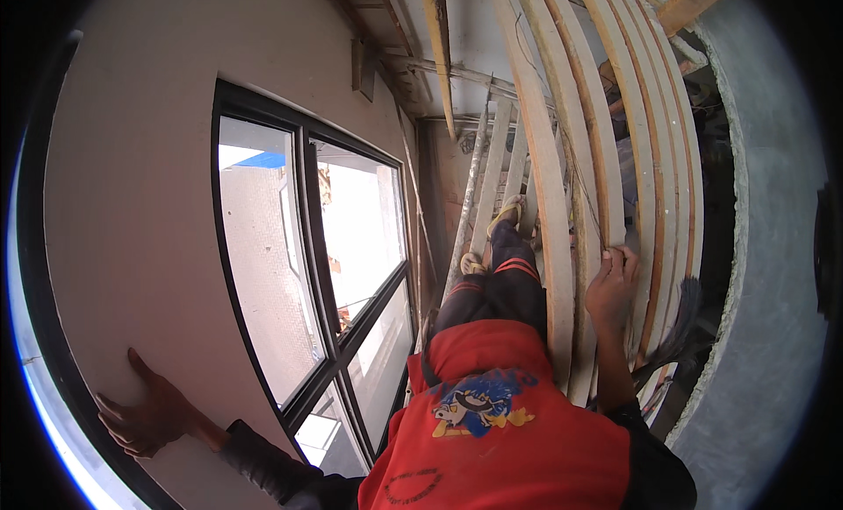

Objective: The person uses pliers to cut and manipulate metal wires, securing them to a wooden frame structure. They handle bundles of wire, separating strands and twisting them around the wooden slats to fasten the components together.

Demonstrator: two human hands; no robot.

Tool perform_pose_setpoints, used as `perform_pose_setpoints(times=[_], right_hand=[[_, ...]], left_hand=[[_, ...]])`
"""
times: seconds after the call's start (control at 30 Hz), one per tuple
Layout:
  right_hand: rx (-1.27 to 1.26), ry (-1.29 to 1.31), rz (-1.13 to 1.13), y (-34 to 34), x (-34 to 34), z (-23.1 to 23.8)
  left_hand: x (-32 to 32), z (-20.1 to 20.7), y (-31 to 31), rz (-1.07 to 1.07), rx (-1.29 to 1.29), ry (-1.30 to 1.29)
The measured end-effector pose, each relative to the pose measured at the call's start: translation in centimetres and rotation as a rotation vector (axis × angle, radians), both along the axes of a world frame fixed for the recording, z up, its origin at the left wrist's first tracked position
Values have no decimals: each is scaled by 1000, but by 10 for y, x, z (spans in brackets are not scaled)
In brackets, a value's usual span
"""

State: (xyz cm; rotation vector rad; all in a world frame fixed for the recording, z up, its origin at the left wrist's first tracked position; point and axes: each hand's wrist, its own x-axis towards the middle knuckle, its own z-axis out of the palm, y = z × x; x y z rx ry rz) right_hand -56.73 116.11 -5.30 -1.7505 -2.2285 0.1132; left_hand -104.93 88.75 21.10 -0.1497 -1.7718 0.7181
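I look straight down my own body: red shirt, dark trousers, feet in tan shoes (pixel 505 213) on narrow planks far below. My left hand (pixel 147 413) lies flat and open against a pale plastered wall (pixel 132 203), just left of a black-framed window (pixel 307 264). My right hand (pixel 612 286) is closed around a long wooden scaffold plank (pixel 606 159) on my right, beside several other curved-looking pale boards.
A metal scaffold pole (pixel 470 203) runs down beside my feet. A grey concrete wall (pixel 773 247) closes the right side. A dark brush-like thing (pixel 680 330) hangs near my right forearm. Wooden beams cross below.
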Motion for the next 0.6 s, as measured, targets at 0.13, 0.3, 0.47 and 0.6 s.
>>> perform_pose_setpoints(times=[0.13, 0.3, 0.47, 0.6], right_hand=[[-44, 74, -44, 3, 2, -3], [-69, 136, -81, 3, 0, 1], [-147, 182, -110, 4, -2, 9], [-157, 157, -101, 9, -1, 12]], left_hand=[[4, 5, 8, -22, 41, 6], [11, 4, 17, 141, 6, 25], [-2, 5, 6, 79, -205, 210], [14, 4, 32, 69, -135, 61]])
